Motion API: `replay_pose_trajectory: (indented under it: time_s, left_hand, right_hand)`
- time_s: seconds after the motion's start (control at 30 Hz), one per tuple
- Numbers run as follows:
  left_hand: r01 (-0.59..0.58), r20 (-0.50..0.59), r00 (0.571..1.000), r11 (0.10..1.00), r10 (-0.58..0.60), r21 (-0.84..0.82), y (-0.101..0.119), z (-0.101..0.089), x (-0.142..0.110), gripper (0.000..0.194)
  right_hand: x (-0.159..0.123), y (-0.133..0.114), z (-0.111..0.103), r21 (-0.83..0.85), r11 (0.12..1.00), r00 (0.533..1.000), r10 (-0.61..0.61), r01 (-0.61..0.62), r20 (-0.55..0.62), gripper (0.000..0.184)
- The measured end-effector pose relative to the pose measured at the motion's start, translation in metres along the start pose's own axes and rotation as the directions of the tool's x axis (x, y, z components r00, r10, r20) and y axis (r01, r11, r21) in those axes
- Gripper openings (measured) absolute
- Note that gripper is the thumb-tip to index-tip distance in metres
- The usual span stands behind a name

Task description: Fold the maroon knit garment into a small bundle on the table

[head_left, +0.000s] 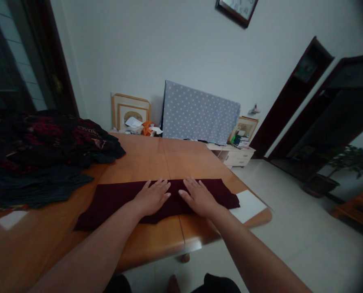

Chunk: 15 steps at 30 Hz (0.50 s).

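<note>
The left hand point(153, 198) and right hand point(199, 198) are resting spread, palms down, on the maroon cloth point(108, 203) — probably pressing it smooth. It is lying near the tabletop's point(132, 162) front edge, within easy reach; dark clothes point(47, 142) are sitting heaped aside.

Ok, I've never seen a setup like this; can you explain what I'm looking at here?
There is no machine here: a person works with two bare hands. The one picture comes from a camera worn on their head, looking forward and down. On the wooden table lies a long strip of maroon cloth, with a white sheet at its right end and a pile of dark clothes off to the left. The left hand and right hand rest palm down on the cloth, side by side, fingers extended; neither has a grip on anything.
</note>
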<state>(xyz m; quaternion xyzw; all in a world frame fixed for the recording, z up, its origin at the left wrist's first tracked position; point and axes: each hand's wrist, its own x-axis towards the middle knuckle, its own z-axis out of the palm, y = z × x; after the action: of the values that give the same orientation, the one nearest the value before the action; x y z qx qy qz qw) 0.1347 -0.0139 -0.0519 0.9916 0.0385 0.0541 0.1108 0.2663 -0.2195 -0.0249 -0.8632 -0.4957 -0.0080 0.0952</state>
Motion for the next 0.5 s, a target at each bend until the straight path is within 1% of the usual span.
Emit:
replay_pose_trajectory:
  time_s: [0.03, 0.1, 0.2, 0.27, 0.33, 0.37, 0.47, 0.5]
  left_hand:
    - [0.005, -0.014, 1.0, 1.0, -0.004, 0.003, 0.001, -0.002, -0.001, 0.061]
    - [-0.006, -0.072, 0.997, 1.0, 0.007, 0.008, 0.004, -0.005, -0.002, 0.06]
    - [-0.059, -0.156, 0.986, 0.998, 0.058, 0.001, 0.004, -0.008, -0.003, 0.06]
    - [-0.065, -0.147, 0.987, 0.998, 0.062, -0.01, 0.002, -0.005, -0.003, 0.063]
    - [-0.046, -0.102, 0.994, 0.999, 0.044, -0.015, -0.002, 0.0, -0.002, 0.069]
    - [-0.036, -0.082, 0.996, 0.999, 0.035, -0.013, -0.004, 0.003, -0.001, 0.072]
    - [-0.021, -0.064, 0.998, 1.0, 0.02, -0.002, -0.008, 0.009, 0.001, 0.078]
    - [-0.017, -0.063, 0.998, 1.0, 0.017, 0.001, -0.009, 0.009, 0.002, 0.079]
  right_hand:
    - [0.001, -0.007, 0.006, 0.018, 1.0, 1.0, 0.004, -0.004, 0.029, 0.078]
    - [0.002, -0.014, 0.015, 0.051, 0.998, 0.997, 0.026, -0.03, 0.074, 0.079]
    - [0.005, -0.011, 0.019, 0.099, 0.994, 0.995, 0.04, -0.049, 0.09, 0.08]
    - [0.007, -0.008, 0.015, 0.125, 0.991, 0.994, 0.028, -0.042, 0.107, 0.08]
    - [0.007, -0.005, 0.01, 0.146, 0.989, 0.991, 0.017, -0.037, 0.13, 0.081]
    - [0.006, -0.003, 0.007, 0.148, 0.988, 0.992, 0.03, -0.048, 0.119, 0.082]
    - [0.003, 0.004, 0.004, 0.121, 0.983, 0.99, 0.136, -0.138, 0.027, 0.082]
    - [0.001, 0.008, 0.003, 0.114, 0.979, 0.986, 0.168, -0.168, 0.012, 0.081]
